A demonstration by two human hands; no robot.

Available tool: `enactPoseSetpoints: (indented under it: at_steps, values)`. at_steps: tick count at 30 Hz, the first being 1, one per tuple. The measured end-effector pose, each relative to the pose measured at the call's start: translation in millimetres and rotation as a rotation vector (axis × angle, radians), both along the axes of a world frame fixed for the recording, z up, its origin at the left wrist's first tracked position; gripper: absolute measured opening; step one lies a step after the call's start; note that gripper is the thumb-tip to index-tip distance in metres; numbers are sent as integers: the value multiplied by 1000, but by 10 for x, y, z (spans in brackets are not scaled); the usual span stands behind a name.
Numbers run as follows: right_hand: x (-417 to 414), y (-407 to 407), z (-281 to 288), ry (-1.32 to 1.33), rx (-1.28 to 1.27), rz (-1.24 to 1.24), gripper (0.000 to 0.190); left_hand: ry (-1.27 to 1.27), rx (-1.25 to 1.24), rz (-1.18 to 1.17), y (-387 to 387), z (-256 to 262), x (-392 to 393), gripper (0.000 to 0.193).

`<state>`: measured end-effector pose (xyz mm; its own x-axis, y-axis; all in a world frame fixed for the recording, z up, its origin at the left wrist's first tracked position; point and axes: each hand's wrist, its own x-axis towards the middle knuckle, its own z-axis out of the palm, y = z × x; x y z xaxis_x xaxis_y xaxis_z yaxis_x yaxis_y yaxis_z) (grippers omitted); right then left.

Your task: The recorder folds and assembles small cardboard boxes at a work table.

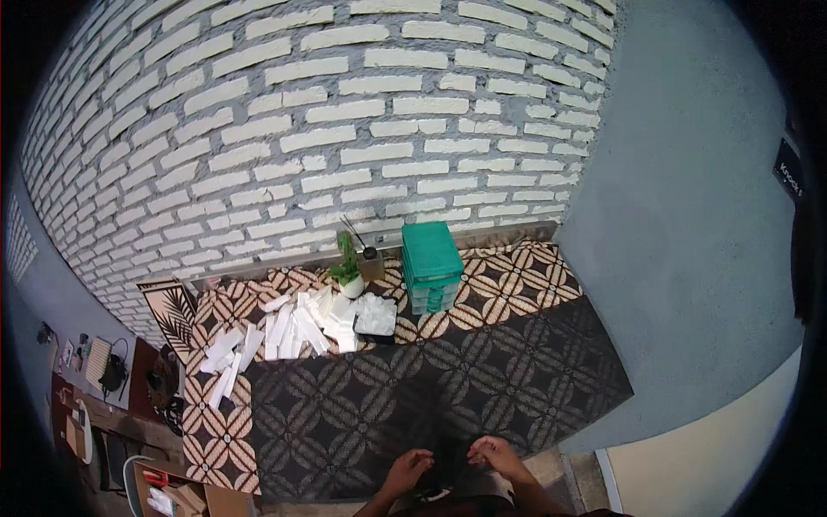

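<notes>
My left hand and my right hand are at the near edge of a table covered with a dark translucent sheet over a patterned cloth. Both appear to hold nothing, fingers loosely curled, with a gap between the hands. Farther back lies a spread of white flat strips, with a few more white strips to its left. Beside the larger spread sits a dark tray heaped with white crumpled pieces. A green plastic drawer box stands to the right of it.
A potted green plant and a reed diffuser stand near the white brick wall. A leaf-patterned panel leans at the table's left end. Below left, an open cardboard box holds several items. A grey wall bounds the right side.
</notes>
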<state>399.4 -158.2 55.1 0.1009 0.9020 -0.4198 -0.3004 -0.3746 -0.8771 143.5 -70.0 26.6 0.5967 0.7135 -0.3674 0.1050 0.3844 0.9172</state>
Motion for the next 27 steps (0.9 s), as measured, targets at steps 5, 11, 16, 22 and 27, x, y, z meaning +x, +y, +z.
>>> enactPoseSetpoints:
  at_steps: [5, 11, 16, 22, 27]
  values:
    - [-566, -26, 116, -131, -5, 191, 25, 170, 67, -189, -157, 274, -154, 25]
    - [-974, 543, 382, -557, 432, 509, 23, 178, 551, -75, 83, 505, -258, 28]
    - [-1402, 570, 368, -360, 339, 475, 21, 78, 367, 231, -431, 717, -634, 24]
    - [-2377, -25, -166, -12, 28, 837, 22, 277, 208, 364, -1711, 315, -1909, 31]
    - [-3704, -500, -210, -15, -67, 1288, 21, 330, -76, 801, -3021, -569, -3160, 33]
